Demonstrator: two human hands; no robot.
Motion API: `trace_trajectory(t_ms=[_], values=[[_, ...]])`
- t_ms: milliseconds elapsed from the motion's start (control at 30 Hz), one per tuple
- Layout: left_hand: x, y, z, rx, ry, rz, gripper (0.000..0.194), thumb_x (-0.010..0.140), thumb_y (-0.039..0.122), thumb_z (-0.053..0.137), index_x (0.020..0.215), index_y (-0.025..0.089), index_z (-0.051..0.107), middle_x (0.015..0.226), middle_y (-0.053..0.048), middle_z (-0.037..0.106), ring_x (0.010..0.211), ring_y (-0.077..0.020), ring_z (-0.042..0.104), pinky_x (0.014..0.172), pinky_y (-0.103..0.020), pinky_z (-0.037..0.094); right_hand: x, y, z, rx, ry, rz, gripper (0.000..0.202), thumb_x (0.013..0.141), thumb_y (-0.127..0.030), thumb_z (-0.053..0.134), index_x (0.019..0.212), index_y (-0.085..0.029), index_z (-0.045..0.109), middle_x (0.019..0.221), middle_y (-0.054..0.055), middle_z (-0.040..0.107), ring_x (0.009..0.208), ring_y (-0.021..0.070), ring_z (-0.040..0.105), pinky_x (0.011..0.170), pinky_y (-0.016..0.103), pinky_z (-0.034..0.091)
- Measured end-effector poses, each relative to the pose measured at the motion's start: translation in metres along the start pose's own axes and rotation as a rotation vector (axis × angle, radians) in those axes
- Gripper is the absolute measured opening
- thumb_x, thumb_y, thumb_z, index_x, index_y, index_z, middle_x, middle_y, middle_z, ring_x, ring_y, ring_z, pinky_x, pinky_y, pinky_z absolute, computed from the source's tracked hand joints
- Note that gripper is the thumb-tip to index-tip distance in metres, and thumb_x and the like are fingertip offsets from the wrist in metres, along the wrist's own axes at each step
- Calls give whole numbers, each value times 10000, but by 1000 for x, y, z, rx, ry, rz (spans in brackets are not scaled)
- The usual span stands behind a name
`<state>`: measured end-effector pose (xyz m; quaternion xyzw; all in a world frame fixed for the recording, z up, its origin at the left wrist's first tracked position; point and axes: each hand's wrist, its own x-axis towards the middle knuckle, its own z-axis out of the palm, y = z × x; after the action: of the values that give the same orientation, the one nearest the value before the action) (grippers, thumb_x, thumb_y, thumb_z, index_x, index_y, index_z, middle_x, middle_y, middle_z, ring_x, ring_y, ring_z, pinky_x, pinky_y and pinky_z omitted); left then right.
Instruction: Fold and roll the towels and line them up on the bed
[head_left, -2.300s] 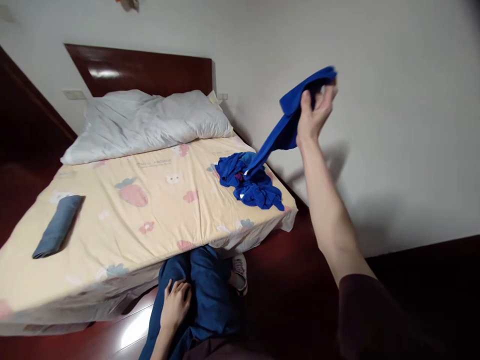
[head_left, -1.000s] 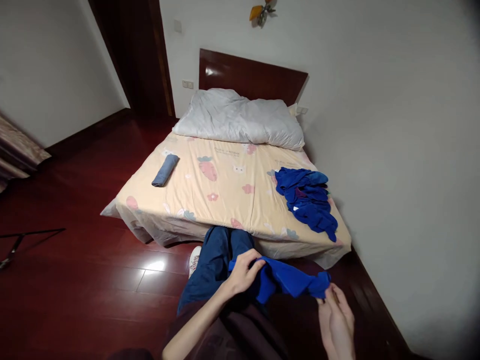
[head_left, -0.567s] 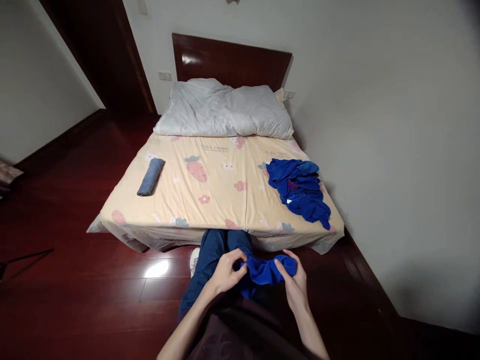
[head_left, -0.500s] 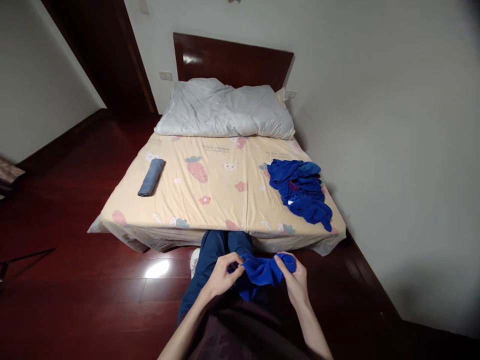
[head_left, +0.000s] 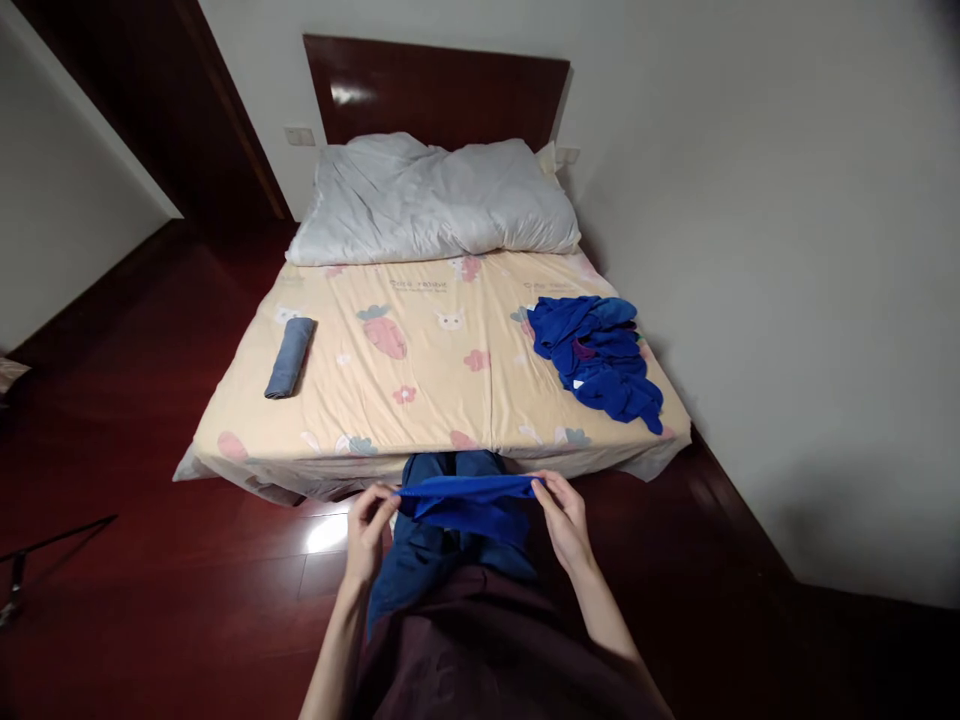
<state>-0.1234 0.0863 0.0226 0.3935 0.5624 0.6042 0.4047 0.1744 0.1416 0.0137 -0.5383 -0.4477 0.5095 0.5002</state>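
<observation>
A blue cloth (head_left: 472,505), which looks like a towel, hangs stretched between my two hands in front of my legs. My left hand (head_left: 369,515) pinches one upper corner, and my right hand (head_left: 561,515) pinches the other. Its top edge runs nearly level while the rest droops below. On the right of the bed lies a crumpled pile of blue cloths (head_left: 592,350) with small white tags and a dark purple patch. A rolled grey-blue cloth (head_left: 289,358) rests on the left of the bed.
The bed (head_left: 420,410) has a yellow sheet printed with carrots and rabbits. A folded pale quilt (head_left: 435,200) lies against the dark wooden headboard (head_left: 442,95). To the right stands a wall (head_left: 750,300). A thin black stand leg (head_left: 60,535) is on the red floor at left.
My hands have moved apart and slightly up, pulling the bunched blue cloth out wide between them. The view has shifted a little; the pile and the rolled cloth stay in place on the bed.
</observation>
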Motion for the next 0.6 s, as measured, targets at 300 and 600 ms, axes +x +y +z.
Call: trace_trajectory(t_ms=[300,600], values=[[7,45,-13,568,275,214,293,948,464,551,901,181,610,762,-19,672,704,-153,635,664,-242,498,0,-8,14,-194,-103,-40,407,920,-571,625,1007,-190,741,711,15,609,574,130,460,482,232,367],[2,34,-48,1079,208,374,194,956,363,603,1006,214,717,919,-51,714,848,-188,654,778,-281,506,-6,0,35,-124,-275,-69,358,926,-537,633,820,-196,657,708,-8,555,669,140,486,630,250,403]])
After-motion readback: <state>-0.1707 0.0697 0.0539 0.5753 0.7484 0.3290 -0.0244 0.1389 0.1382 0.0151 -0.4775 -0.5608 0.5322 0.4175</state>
